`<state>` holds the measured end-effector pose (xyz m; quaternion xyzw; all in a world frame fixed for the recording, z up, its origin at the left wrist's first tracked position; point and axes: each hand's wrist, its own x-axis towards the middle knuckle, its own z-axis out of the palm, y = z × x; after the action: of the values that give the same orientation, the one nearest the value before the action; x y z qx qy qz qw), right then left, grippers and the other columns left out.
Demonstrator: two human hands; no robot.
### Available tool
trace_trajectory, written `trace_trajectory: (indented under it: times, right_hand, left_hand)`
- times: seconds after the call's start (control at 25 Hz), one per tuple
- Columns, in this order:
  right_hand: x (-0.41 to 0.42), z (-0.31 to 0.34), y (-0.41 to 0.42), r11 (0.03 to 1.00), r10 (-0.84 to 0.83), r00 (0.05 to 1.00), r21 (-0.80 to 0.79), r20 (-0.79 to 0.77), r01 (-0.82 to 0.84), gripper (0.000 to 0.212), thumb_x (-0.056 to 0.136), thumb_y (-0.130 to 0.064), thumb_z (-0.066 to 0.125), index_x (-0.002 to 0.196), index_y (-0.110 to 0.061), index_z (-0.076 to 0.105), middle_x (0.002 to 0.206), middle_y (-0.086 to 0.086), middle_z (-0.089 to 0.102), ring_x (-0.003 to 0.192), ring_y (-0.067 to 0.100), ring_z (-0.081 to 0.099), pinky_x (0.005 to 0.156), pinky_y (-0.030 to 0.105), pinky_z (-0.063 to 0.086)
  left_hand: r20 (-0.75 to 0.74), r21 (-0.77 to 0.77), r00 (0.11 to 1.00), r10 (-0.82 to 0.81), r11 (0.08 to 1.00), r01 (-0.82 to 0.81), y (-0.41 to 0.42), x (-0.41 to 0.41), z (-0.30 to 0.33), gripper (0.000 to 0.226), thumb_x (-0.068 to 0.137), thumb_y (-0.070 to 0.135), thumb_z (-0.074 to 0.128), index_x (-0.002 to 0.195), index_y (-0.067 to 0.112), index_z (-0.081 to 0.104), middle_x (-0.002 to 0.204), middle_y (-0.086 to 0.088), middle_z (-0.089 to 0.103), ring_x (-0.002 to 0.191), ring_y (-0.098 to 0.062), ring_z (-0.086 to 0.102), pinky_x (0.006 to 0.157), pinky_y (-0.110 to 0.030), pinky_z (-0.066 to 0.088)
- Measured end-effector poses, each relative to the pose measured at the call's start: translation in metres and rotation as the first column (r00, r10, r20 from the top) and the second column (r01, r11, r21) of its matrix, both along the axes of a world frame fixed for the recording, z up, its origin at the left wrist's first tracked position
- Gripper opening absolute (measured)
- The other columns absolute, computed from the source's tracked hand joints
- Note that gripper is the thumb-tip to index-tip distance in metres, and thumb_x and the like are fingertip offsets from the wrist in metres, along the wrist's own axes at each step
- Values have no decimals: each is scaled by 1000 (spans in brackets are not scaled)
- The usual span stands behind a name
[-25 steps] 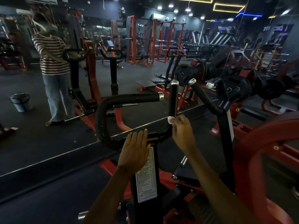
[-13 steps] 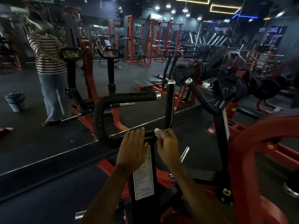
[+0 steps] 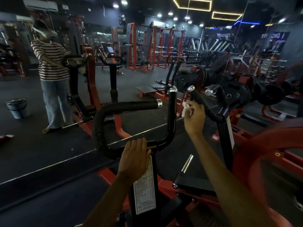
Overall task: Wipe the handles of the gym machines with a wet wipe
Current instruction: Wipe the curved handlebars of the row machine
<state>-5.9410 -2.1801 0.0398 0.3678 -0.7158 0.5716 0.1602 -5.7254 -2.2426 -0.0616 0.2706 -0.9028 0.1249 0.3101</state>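
Observation:
A black curved handle (image 3: 131,106) with chrome end caps rises from the machine's black post in front of me, with an upright bar (image 3: 172,112) on its right. My left hand (image 3: 134,158) rests flat on the crossbar where the handle meets the post. My right hand (image 3: 195,117) holds a crumpled white wet wipe (image 3: 185,108) raised in the air. It sits between the upright bar and a second slanted black handle (image 3: 201,102) on the right, close to that handle.
A wall mirror ahead reflects a person in a striped shirt (image 3: 50,63) and red racks. A small bin (image 3: 17,108) stands at the left in the reflection. Weight plates (image 3: 236,95) and a red frame (image 3: 262,153) crowd the right. A white label (image 3: 144,189) is on the post.
My right hand lifted the wipe from the base of the upright bar up and to the right, toward the slanted handle. My left hand stayed on the crossbar.

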Motion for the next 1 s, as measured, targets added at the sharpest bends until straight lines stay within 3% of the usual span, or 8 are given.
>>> trace_trajectory:
  times: [0.16,0.28,0.4,0.56,0.64,0.84,1.0]
  right_hand:
    - [-37,30,-29,1000,8,999,-18,43,-7,19,89,2,51,102,1,65,116,20,57,91,6,51,68,-8,30]
    - [-48,36,-47,996,82,992,-32,100,-79,20,88,4,53,102,0,65,111,15,63,93,14,58,65,-6,35]
    - [-49,34,-54,989,148,980,-18,132,-147,19,87,5,56,103,-1,65,102,11,66,74,-2,57,60,-3,37]
    - [-48,29,-54,976,218,965,-55,147,-212,16,85,8,57,100,6,65,99,9,64,65,-23,53,57,-5,36]
    - [-48,27,-51,973,228,963,-54,146,-223,14,85,7,59,97,6,65,100,10,65,64,-23,54,57,-4,36]
    - [-44,9,-46,971,240,950,-35,200,-238,12,85,2,62,92,-7,65,102,8,67,77,-2,59,62,1,43]
    - [-37,-8,-37,972,236,953,-49,192,-231,10,84,4,62,92,-2,67,95,6,68,70,-9,60,62,2,43]
  left_hand:
    - [-16,-13,1000,-8,1000,8,-3,-5,-3,53,94,35,31,118,-1,61,104,-13,66,92,-27,64,86,-43,54]
    - [-16,-46,1000,-9,999,8,-4,-4,-8,54,95,35,31,127,-1,55,108,-11,63,95,-26,60,90,-44,51]
    - [-9,-75,1000,-9,997,8,-6,-5,-8,54,95,35,32,130,-1,53,112,-12,64,97,-27,61,91,-44,50]
    - [-25,-65,1000,-15,998,13,-6,-6,-9,54,96,33,31,131,-1,51,112,-12,63,95,-27,60,89,-44,51]
    - [-22,-70,1000,-16,997,14,-6,-5,-9,54,97,33,30,132,-2,51,112,-12,63,94,-27,59,89,-44,51]
    - [-9,-88,1000,-6,996,6,-6,-6,-10,55,97,33,28,132,-2,51,113,-13,62,95,-27,58,89,-44,49]
    - [-12,-81,1000,-9,997,8,-6,-5,-9,54,97,33,30,132,-3,52,115,-15,63,98,-29,60,90,-45,49]
